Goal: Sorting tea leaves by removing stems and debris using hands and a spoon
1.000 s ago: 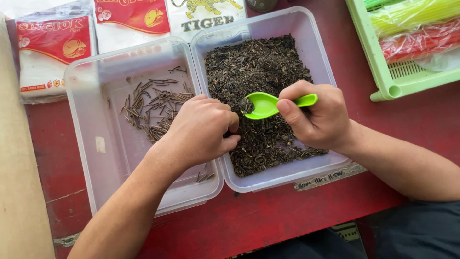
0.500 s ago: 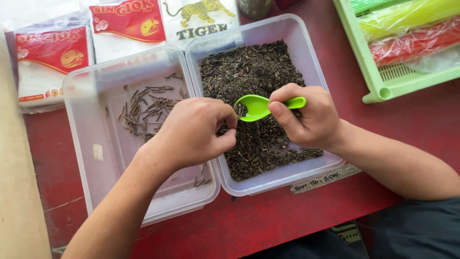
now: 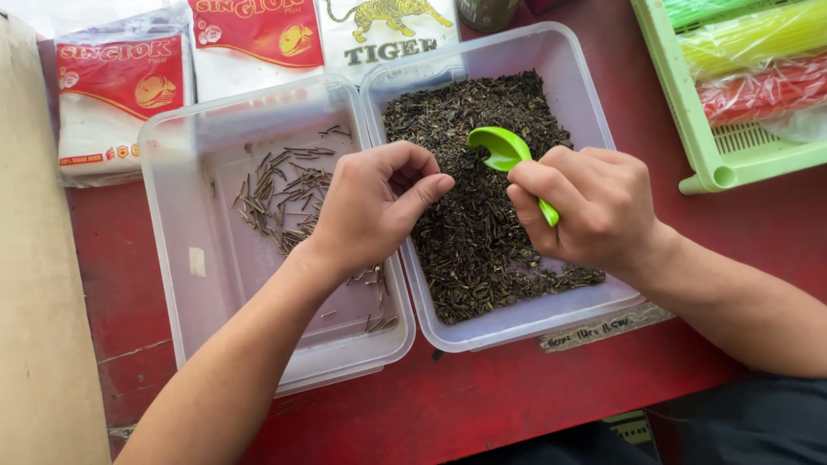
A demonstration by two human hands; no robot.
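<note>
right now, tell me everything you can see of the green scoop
The green scoop looks like glossy bright-green plastic, with a rounded bowl and a short handle. The right hand grips the handle, hiding most of it; the tip pokes out below the fingers. Its bowl hangs tilted over the dark loose tea in the clear right tub.

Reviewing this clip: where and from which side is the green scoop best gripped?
By its narrow handle, from the right and above. The green scoop points its bowl up and left over the loose dark leaves, and the handle runs down-right, where the right hand pinches it. The left hand sits by the bowl, so that side is crowded.
</note>
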